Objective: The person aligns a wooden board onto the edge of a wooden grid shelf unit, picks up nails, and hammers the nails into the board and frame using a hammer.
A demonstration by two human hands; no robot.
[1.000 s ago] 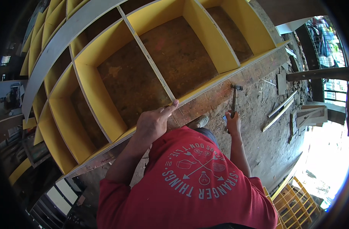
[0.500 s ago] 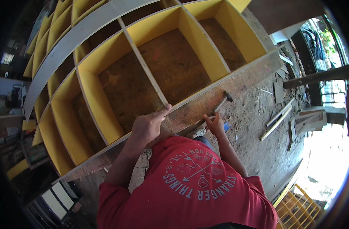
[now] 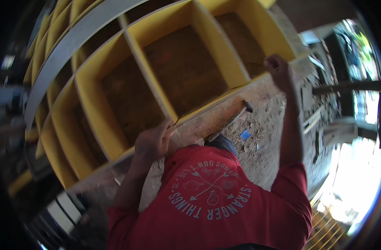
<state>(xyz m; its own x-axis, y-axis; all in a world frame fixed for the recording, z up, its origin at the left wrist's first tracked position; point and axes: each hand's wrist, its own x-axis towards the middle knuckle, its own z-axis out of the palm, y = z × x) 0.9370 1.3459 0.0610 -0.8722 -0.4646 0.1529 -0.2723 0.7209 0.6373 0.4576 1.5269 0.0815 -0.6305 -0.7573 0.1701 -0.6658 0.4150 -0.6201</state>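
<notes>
A large yellow wooden grid frame [image 3: 180,18] lies on a worn wooden table [image 3: 190,132], with thin dividers forming open compartments. My left hand [image 3: 150,143] is closed at the frame's near edge, its fingers on the end of a divider [image 3: 150,83]. Further right, my right hand [image 3: 279,73] is raised by the frame's right end with its fingers curled. What it holds, if anything, is hidden by blur. A hammer [image 3: 247,106] rests at the table's near edge between my hands, its dark head pointing away from me.
A long grey strip [image 3: 69,37] lies across the frame's far part. Wood offcuts [image 3: 313,119] and a blue scrap [image 3: 245,134] are on the dirt floor to the right. Behind me on the right is a yellow slatted frame [image 3: 328,229].
My right hand has left the hammer and moved up and right to the frame's right end. My left hand stays at the divider's end, shifted slightly left and down in view.
</notes>
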